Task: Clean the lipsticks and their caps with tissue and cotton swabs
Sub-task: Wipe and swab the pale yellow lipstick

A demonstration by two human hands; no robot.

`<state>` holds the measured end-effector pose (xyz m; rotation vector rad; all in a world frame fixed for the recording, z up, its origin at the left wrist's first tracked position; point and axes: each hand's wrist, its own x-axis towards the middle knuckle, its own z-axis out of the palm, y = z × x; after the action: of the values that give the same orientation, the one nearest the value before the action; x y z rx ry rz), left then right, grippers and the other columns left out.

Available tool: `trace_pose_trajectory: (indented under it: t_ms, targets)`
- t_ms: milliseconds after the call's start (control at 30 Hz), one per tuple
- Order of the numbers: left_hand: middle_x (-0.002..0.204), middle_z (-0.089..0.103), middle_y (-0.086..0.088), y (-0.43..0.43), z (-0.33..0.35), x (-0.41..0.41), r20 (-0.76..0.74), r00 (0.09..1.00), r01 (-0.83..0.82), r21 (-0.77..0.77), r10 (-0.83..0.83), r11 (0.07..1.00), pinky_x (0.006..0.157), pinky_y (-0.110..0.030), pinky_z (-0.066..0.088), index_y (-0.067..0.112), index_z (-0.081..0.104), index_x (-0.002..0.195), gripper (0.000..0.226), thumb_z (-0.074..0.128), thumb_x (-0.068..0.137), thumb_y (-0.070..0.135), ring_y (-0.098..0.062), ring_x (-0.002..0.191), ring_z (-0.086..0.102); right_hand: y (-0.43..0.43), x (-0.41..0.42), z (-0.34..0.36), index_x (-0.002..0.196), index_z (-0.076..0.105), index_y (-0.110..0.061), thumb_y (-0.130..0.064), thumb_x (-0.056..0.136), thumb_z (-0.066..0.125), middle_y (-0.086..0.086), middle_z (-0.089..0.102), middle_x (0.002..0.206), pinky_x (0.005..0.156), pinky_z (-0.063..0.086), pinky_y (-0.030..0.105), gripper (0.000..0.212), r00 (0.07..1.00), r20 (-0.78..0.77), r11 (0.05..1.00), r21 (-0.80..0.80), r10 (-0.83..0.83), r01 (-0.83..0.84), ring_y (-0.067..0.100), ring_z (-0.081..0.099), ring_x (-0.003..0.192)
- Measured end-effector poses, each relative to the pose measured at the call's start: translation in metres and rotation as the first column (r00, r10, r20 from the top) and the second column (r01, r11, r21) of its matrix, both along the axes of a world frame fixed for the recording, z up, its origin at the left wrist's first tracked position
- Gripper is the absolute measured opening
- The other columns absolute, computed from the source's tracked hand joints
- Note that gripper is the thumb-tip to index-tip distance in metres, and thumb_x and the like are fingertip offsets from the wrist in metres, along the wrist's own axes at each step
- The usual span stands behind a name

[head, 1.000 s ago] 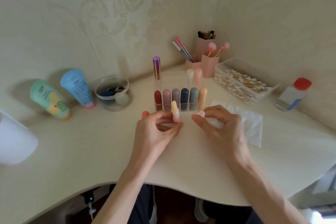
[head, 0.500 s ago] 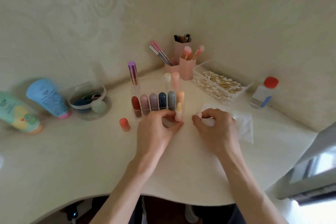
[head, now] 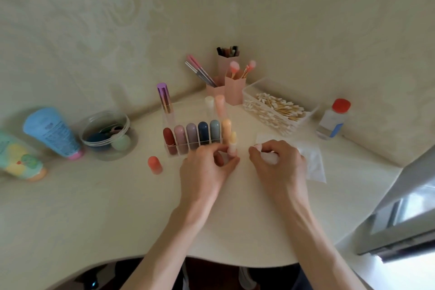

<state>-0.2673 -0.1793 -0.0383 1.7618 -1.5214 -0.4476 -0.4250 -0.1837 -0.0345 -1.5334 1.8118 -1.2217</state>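
My left hand (head: pixel 207 167) pinches an uncapped pale yellow lipstick (head: pixel 233 142), held upright just in front of the clear lipstick rack (head: pixel 195 146). My right hand (head: pixel 277 162) grips a crumpled white tissue (head: pixel 270 156) a short way right of the stick, not touching it. An orange cap (head: pixel 155 165) stands alone on the desk to the left. Several capped lipsticks fill the rack. A flat tissue sheet (head: pixel 313 160) lies under and behind my right hand. A clear box of cotton swabs (head: pixel 275 110) sits behind it.
Two cream tubes (head: pixel 51 132) and a clear round tub (head: pixel 106 134) lie at the left. Pink brush holders (head: pixel 231 82) stand in the corner. A red-capped bottle (head: pixel 333 119) is at the right. A grey appliance (head: pixel 404 214) borders the desk's right edge.
The view has swung to the right and shifted. My left hand has lowered the lipstick closer to the desk near the rack. My right hand keeps the tissue and stays close by.
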Motion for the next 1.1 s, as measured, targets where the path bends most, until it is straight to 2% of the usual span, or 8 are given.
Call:
trace_pose_trajectory:
  t_ms: [200,400,500,667,767,833,933,1100]
  targets:
    - [0.071,0.069,0.011,0.001,0.001,0.001,0.013,1.0,0.013,0.004,-0.013,1.0,0.059,-0.028,0.044,0.038,0.078,0.095,0.018,0.081,0.082,0.05,-0.012,0.072,0.066,0.003,0.003,0.0,0.076,0.072,-0.025,-0.029,0.085,0.08,-0.01,0.071,0.085,0.07,0.038,0.003,0.013,0.999,-0.005,0.999,0.019,0.04,-0.04,0.0,0.056,0.083]
    - [0.068,0.067,0.013,0.002,-0.002,0.005,-0.037,0.999,0.008,0.003,-0.008,1.0,0.062,-0.026,0.044,0.032,0.079,0.104,0.036,0.082,0.078,0.057,-0.007,0.069,0.065,0.009,0.009,0.002,0.078,0.072,-0.028,-0.031,0.084,0.078,-0.009,0.069,0.086,0.074,0.048,0.029,0.009,0.988,-0.065,0.989,0.036,0.143,-0.141,0.004,0.06,0.086]
    - [0.07,0.067,0.013,0.005,-0.003,0.008,-0.046,0.999,0.007,-0.013,-0.007,1.0,0.064,-0.025,0.046,0.032,0.078,0.104,0.04,0.082,0.077,0.061,-0.005,0.069,0.065,0.009,0.008,0.0,0.079,0.072,-0.028,-0.033,0.085,0.078,-0.01,0.068,0.086,0.074,0.048,0.028,0.01,0.987,-0.074,0.99,0.016,0.143,-0.142,0.001,0.058,0.087]
    - [0.071,0.067,0.012,0.007,-0.004,0.013,-0.012,1.0,0.008,-0.058,-0.009,0.998,0.065,-0.033,0.054,0.034,0.08,0.101,0.025,0.086,0.08,0.044,-0.014,0.071,0.067,0.007,0.008,-0.004,0.085,0.074,-0.031,-0.037,0.085,0.081,-0.013,0.069,0.086,0.072,0.05,0.029,0.009,0.981,-0.099,0.986,-0.001,0.167,-0.168,0.0,0.06,0.086]
    - [0.069,0.067,0.011,0.008,-0.003,0.011,-0.006,1.0,0.017,-0.092,-0.018,0.996,0.062,-0.033,0.053,0.035,0.082,0.094,0.021,0.082,0.082,0.051,-0.012,0.066,0.064,0.008,0.008,0.0,0.109,0.074,-0.046,-0.045,0.087,0.08,-0.016,0.071,0.089,0.074,0.049,0.017,0.023,0.971,-0.059,0.973,-0.007,0.232,-0.232,-0.001,0.063,0.089]
    - [0.073,0.071,0.012,0.007,-0.004,0.012,-0.018,1.0,0.014,-0.09,-0.015,0.996,0.067,-0.033,0.054,0.033,0.082,0.096,0.022,0.085,0.08,0.047,-0.01,0.069,0.065,0.008,0.008,0.001,0.122,0.071,-0.054,-0.046,0.091,0.077,-0.016,0.074,0.098,0.08,0.051,0.02,0.032,0.957,-0.077,0.959,-0.024,0.281,-0.283,0.001,0.064,0.092]
    - [0.078,0.075,0.013,0.005,-0.005,0.014,-0.045,0.999,0.002,-0.114,-0.008,0.993,0.073,-0.031,0.055,0.031,0.083,0.099,0.025,0.089,0.077,0.041,-0.005,0.073,0.067,0.01,0.007,0.0,0.121,0.074,-0.051,-0.037,0.094,0.077,-0.014,0.076,0.106,0.091,0.052,0.029,0.031,0.941,-0.06,0.94,-0.058,0.333,-0.336,0.007,0.066,0.102]
    - [0.094,0.077,0.02,0.005,-0.007,0.015,-0.121,0.992,0.018,-0.18,-0.041,0.983,0.08,-0.027,0.055,0.039,0.08,0.106,0.033,0.088,0.075,0.045,-0.002,0.088,0.07,0.007,0.006,-0.003,0.107,0.074,-0.055,-0.026,0.095,0.076,-0.014,0.072,0.091,0.082,0.051,0.028,0.031,0.923,-0.123,0.917,-0.125,0.364,-0.378,0.006,0.065,0.09]
